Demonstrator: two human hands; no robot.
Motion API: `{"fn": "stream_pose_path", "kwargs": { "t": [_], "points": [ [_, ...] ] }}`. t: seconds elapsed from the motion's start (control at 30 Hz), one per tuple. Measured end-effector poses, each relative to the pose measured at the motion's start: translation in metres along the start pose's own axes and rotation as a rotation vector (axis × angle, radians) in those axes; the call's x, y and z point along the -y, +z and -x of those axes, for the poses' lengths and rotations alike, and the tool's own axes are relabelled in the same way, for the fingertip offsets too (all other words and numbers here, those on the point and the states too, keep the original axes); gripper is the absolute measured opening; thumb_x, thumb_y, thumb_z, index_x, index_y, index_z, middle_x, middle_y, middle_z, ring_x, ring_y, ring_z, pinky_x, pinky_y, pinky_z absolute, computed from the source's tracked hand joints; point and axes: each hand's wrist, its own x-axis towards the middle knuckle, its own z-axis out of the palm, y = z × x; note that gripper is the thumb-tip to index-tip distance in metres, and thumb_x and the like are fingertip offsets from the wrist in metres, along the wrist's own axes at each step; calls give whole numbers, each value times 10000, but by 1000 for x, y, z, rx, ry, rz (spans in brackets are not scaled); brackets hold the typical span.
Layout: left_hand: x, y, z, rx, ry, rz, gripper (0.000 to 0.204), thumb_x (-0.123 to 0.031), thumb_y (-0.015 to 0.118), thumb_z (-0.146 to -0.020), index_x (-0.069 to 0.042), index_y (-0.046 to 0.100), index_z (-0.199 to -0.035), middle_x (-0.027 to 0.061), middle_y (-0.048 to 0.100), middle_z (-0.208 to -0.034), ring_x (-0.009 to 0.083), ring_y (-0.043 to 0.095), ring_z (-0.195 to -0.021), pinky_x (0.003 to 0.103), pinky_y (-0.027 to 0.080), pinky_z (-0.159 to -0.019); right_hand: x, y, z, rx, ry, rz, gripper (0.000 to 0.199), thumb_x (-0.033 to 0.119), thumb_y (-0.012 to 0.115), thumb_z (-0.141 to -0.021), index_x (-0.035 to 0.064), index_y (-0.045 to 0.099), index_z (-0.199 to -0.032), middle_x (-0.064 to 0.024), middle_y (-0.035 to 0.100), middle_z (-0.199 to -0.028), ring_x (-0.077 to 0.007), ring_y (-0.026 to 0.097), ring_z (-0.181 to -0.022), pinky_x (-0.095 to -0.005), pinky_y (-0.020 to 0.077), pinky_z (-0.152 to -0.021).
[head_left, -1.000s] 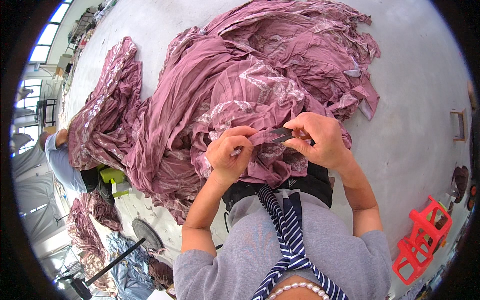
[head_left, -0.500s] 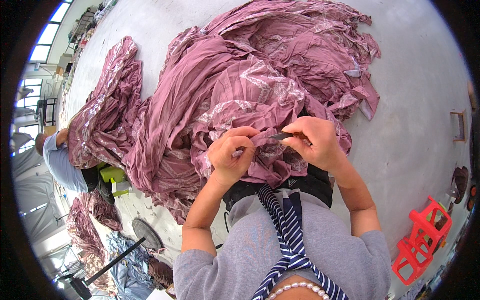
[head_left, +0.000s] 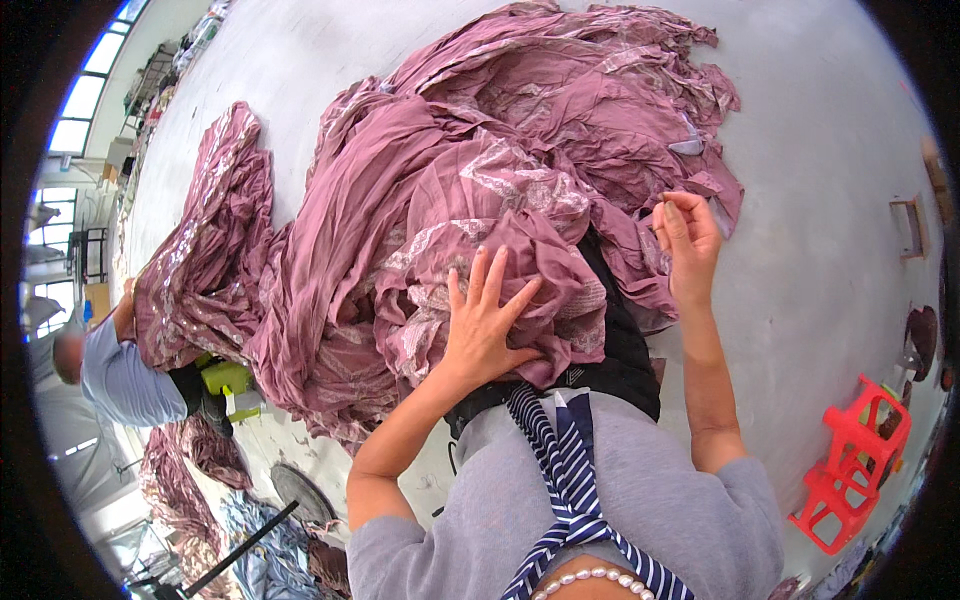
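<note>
1. The left hand lies palm down on the cloth, its fingers straight and fanned wide with the thumb out to the right; it presses on the folds and grips nothing that shows.
2. The right hand is raised apart from the left, in front of the cloth's right-hand part. Its fingers are curled, with thumb and forefinger near each other; a small dark spot shows at their tips, but I cannot tell whether something is held there, nor whether the hand touches the cloth.
3. The cloth, mauve with white patterned bands, is bunched over the lap and spreads in deep folds away across the pale floor.
4. Just behind the left hand are black trousers, then a grey shirt, a striped scarf and a pearl necklace.
5. To the left, a co-worker in light blue is at more mauve fabric, beside a green seat.
6. At lower left, blue fabric lies near a dark disc.
7. Far right are a red plastic piece with openings and, farther up, a small frame.
</note>
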Motion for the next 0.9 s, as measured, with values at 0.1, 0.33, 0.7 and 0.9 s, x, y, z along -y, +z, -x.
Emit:
{"fn": "stream_pose_path", "kwargs": {
  "t": [0.1, 0.33, 0.7, 0.9],
  "points": [
    [31, 41, -4, -14, -41, -101, 908, -299, 810, -525, -214, 446, -1352, 223, 189, -1484, 396, 193, -1368, 617, 231, -1001, -19, -4, 7, -12, 35, 107, 148, 152, 581, -929, 27, 563, -1006, 6, 558, -750, -16, 416, -569, -160, 320, -498],
    [71, -10, -25, -357, 83, 194, 555, 28, 719, -501, -68, 617, -1039, 106, 631, -974, 295, 610, -912, 364, 486, -800, -41, -24, 10, -86, 117, 132, 222, 215, 642, -894, 20, 577, -979, 17, 576, -726, -15, 451, -583, -162, 349, -504],
    [335, -209, 260, -878, -1177, -1016, 477, -166, 663, -714, -22, 582, -1163, 157, 627, -1107, 314, 600, -1009, 386, 463, -876, -167, -153, -8, -360, 282, 400, 307, 274, 664, -862, -2, 592, -975, -22, 631, -767, -79, 568, -665, -229, 448, -598],
    [322, -35, 268, -233, -1043, -437, 617, -196, 656, -663, -11, 516, -1235, 226, 602, -1110, 387, 575, -1016, 446, 438, -894, -205, -168, 47, -195, 512, 1256, 612, 403, 756, -689, 40, 559, -1141, -191, 634, -1035, -345, 604, -1004, -431, 482, -839]
  ]
}}
